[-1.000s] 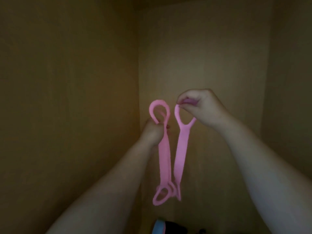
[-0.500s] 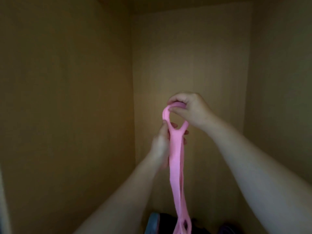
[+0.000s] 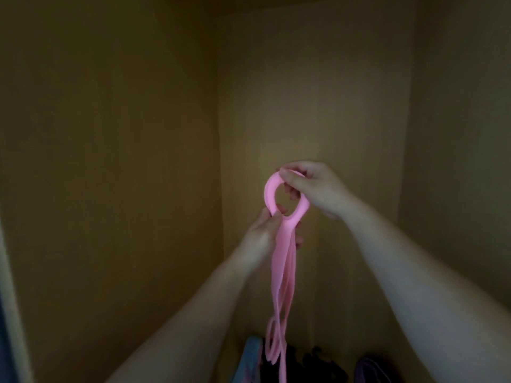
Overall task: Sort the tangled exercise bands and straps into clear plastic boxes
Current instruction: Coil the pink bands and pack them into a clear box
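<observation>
Merged now, the pink band (image 3: pixel 282 272) is hanging before wooden walls (image 3: pixel 110 161). The right hand (image 3: pixel 318 189) is pinching its loop, the left hand (image 3: pixel 260 233) gripping beneath.

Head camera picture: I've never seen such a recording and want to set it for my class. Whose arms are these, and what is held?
No machine here: a person wears one camera on the head, looking down at their own bare hands. The right hand pinches the top loop of a soft pink rubbery exercise band; the left hand grips it just below that loop, and the rest hangs down. Behind stand tan wooden panels meeting in a corner. At the bottom edge lies a dim heap of dark and blue things, too dark to name. No clear box shows.
</observation>
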Demonstrator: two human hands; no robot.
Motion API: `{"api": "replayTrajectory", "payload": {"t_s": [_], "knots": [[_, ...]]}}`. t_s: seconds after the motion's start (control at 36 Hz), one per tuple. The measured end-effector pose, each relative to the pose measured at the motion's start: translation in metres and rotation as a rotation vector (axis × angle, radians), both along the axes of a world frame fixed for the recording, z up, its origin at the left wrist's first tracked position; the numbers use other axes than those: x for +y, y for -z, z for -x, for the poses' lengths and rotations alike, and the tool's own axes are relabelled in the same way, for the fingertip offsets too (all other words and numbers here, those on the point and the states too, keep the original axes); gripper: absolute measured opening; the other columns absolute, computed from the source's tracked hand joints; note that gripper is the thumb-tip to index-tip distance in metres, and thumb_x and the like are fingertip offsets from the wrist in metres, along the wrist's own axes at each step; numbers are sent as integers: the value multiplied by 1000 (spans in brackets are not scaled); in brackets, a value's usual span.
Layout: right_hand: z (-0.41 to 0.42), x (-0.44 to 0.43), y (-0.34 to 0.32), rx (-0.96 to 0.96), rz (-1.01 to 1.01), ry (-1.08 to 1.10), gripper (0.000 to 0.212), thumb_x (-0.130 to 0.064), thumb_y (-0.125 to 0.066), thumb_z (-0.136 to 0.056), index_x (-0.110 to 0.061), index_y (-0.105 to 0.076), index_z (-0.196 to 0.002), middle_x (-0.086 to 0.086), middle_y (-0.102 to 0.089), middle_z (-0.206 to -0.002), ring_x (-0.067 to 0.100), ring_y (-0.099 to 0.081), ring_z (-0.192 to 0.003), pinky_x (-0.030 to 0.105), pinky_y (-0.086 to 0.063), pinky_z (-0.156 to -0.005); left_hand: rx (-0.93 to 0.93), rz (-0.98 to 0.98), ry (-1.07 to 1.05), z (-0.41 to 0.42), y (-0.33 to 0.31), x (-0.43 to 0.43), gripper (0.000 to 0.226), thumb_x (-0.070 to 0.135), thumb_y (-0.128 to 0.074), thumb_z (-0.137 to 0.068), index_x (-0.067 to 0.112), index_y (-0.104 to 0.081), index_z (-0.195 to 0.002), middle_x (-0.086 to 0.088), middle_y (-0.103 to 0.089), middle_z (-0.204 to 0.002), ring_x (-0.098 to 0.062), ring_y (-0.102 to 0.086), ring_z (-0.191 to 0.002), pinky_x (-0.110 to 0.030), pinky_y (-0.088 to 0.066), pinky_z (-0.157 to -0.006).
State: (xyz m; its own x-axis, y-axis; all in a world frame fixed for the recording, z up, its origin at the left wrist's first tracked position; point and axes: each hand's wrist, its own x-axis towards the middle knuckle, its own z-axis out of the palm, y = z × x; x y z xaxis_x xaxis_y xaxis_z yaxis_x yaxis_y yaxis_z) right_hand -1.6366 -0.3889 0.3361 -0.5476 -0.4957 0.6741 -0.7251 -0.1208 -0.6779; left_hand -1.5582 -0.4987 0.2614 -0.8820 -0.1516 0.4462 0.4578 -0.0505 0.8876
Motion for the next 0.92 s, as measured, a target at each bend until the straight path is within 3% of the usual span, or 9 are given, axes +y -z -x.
{"api": "replayTrajectory", "payload": {"t_s": [0.11, 0.19, 0.25, 0.39, 0.5, 0.56, 0.69, 0.81, 0.92], "knots": [[0, -3, 2, -72, 78, -12, 14, -12, -61, -92, -12, -67, -80, -4, -51, -47, 9, -43, -38, 19, -35, -40, -10, 41, 55, 2, 7, 0, 40, 20, -45, -97, 3, -40, -133, -20, -63, -96, -23, -60, -65, -36, -53, -65], [2, -2, 0, -181, 117, -64, 16, -13, -60, -92, -9, -66, -79, -3, -51, -48, 9, -41, -34, 17, -33, -36, -32, 57, 184, 0, 14, 0, 38, 11, -50, -95, 8, -44, -132, -12, -66, -106, -17, -62, -77, -34, -53, -76], [3, 1, -2, -223, 135, -80, 14, -12, -61, -92, -9, -66, -79, -1, -52, -49, 9, -40, -33, 17, -33, -35, -61, 44, 246, -2, 18, 2, 38, 7, -49, -94, 5, -44, -132, -7, -67, -99, -19, -63, -88, -36, -53, -84], [6, 6, -1, -194, 135, -90, 10, -10, -62, -91, -11, -68, -82, -1, -54, -51, 9, -39, -35, 19, -34, -37, -54, 293, -2, 1, 16, 11, 22, 12, -41, -102, 9, -46, -123, -2, -63, -86, -24, -62, -93, -49, -48, -95], [7, 11, -4, -192, 193, -100, 7, -10, -63, -90, -12, -68, -85, 0, -55, -54, 10, -40, -36, 21, -35, -38, 33, 323, -76, -3, 14, 20, 16, 11, -41, -102, 3, -51, -111, -7, -61, -83, -19, -61, -79, -37, -53, -80], [7, 13, -2, -171, 156, -67, 9, -10, -64, -90, -13, -68, -83, -1, -55, -53, 9, -40, -35, 21, -35, -37, -20, 351, -103, -1, 15, 22, 16, 15, -41, -102, 5, -54, -106, -8, -62, -80, -19, -62, -75, -35, -52, -74], [9, 18, 0, -237, 232, -72, 7, -11, -64, -90, -11, -68, -85, 3, -53, -57, 9, -37, -36, 21, -34, -37, -7, 399, -191, 0, 14, 27, 14, 16, -43, -102, 10, -55, -106, 0, -64, -84, -11, -61, -76, -27, -49, -75], [6, 17, -2, -238, 206, -93, 5, -11, -65, -90, -10, -68, -86, 4, -54, -58, 9, -36, -36, 21, -30, -38, -81, 283, -44, -4, 14, 30, 14, 17, -44, -101, 12, -57, -99, -4, -62, -78, -24, -60, -76, -48, -48, -85], [-1, 17, -1, -200, 187, -92, 5, -12, -65, -89, -13, -68, -86, 2, -57, -58, 10, -38, -38, 23, -31, -40, -118, 87, 37, -10, 17, 23, 24, 30, -53, -93, 9, -59, -102, -5, -57, -75, -20, -52, -64, -42, -42, -73]]}}
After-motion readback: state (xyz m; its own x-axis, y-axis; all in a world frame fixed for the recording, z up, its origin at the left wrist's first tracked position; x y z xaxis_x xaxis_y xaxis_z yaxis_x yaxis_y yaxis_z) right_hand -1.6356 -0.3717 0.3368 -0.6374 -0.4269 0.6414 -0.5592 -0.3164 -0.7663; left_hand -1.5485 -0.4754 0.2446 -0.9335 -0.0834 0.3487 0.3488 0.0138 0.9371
